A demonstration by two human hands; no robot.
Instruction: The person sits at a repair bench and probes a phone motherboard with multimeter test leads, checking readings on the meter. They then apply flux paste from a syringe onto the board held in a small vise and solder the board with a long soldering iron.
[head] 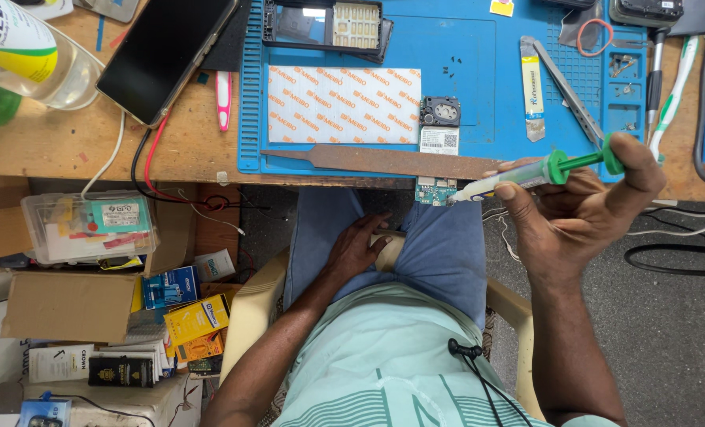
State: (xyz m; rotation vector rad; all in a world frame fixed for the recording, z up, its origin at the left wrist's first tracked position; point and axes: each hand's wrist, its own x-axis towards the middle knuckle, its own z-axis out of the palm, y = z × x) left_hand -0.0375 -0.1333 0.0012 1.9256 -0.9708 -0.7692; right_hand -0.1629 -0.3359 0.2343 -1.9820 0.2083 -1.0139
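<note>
Right hand: right hand [585, 213] is raised at the bench edge, its grip closed around a syringe [526, 175], thumb pressed on the green plunger cap.
Syringe: clear barrel with green collar and plunger, lying almost level, its nozzle pointing left at a small circuit board [434, 190]; whether the tip touches the board cannot be told.
Circuit board: small and blue-green, it pokes out from under a long metal strip [384, 161] at the front edge of the bench [75, 142]; its upper part is hidden by the strip.
Left hand: left hand [358, 247] rests on the person's lap, fingers loosely curled over a pale object [389, 251]; most of the object is covered, so its kind is unclear, and the grip cannot be judged firm or slack.
Blue mat: blue work mat [479, 79] covers the bench centre, carrying a patterned white sheet [344, 104], a small camera module [440, 111] and tweezers [570, 91].
Left of mat: dark phone [166, 55] lies face up, partly cut off at the top; a clear bottle [28, 55] is cut off at the corner.
Top edge: black phone frame [325, 28] is cropped by the picture edge.
Below bench: clear plastic box [90, 228] and stacked cartons [170, 316] sit in a cluttered, dim pile, details hard to read.
</note>
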